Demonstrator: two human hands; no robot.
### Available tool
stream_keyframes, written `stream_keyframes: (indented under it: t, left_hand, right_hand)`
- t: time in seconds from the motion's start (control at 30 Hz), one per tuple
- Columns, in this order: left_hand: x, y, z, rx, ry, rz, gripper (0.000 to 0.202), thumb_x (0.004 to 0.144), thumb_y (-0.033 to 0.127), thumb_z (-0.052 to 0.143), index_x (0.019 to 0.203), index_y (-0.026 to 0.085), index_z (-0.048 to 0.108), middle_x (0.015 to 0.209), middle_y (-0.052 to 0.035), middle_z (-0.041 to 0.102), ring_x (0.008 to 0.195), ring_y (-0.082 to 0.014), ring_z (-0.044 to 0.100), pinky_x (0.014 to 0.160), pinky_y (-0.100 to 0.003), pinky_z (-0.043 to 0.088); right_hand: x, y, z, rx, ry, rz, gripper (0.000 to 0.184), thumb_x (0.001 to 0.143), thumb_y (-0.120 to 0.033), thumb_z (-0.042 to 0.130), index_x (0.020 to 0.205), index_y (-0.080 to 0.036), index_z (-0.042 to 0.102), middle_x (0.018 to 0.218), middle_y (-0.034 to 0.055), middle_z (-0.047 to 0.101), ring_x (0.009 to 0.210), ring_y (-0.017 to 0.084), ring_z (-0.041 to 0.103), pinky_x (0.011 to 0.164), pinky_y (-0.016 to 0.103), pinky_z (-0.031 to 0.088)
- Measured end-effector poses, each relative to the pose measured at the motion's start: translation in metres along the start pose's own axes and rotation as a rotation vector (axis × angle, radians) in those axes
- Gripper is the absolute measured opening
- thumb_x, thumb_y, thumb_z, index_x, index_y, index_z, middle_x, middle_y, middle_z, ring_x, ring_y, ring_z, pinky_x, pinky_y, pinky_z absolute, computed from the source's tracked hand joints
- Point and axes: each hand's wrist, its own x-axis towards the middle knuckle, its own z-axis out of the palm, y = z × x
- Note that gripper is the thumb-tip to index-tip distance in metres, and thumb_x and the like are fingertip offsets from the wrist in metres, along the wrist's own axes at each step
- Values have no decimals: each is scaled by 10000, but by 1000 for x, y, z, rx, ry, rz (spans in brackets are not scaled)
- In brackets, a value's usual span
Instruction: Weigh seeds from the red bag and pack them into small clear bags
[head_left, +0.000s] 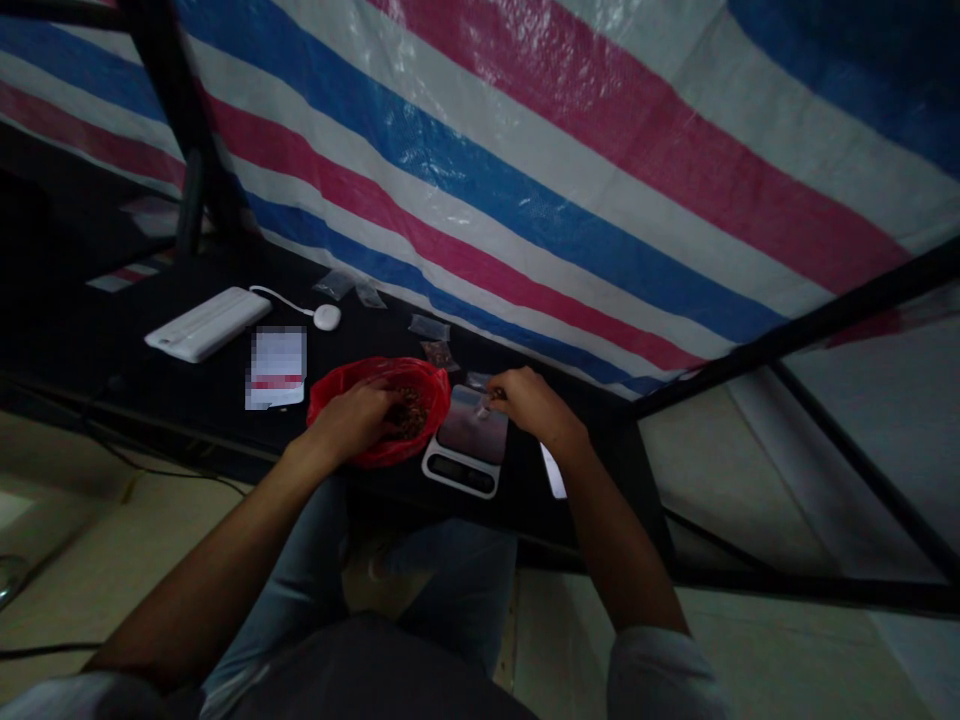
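Observation:
A red plastic bag [442, 385], mouth spread wide, holds many small brown pieces [412, 415]. My left hand [367, 415] reaches into it with fingers curled down among the pieces; the fingertips are hidden, so what they grip cannot be made out. To the right lies a white kitchen scale [459, 475] with a dark display and a shiny metal plate [469, 425]. Above the plate's far right corner, my right hand [525, 400] is closed in a pinch on a small clear plastic bag [484, 408].
Behind the scale are a small filled packet [439, 355] and clear bags [430, 327]. Farther left lie a blurred white card [277, 365], a white power bank [210, 322] and a cabled round charger [326, 317]. A phone [553, 472] sits beside my right forearm. A striped tarp [487, 200] hangs behind the black table.

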Motion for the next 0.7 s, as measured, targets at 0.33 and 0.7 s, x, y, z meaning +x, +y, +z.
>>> stream_keyframes:
  t: [0.33, 0.7]
  left_hand:
    - [3, -3, 1, 64, -29, 36, 418, 888, 214, 664, 1297, 242, 742, 1341, -145, 722, 1282, -345, 649, 1114, -426, 475]
    - [-2, 11, -11, 32, -8, -35, 361, 933, 155, 555, 1204, 241, 777, 1158, -127, 795, 1084, -338, 749, 918, -385, 564]
  right_hand:
    - [5, 5, 11, -14, -31, -18, 104, 903, -128, 730, 930, -176, 818, 967, 145, 814, 931, 252, 771, 740, 272, 456]
    - [9, 10, 5, 11, -78, -72, 191, 912, -130, 705, 1037, -209, 825, 1011, 92, 821, 967, 218, 761, 762, 248, 446]
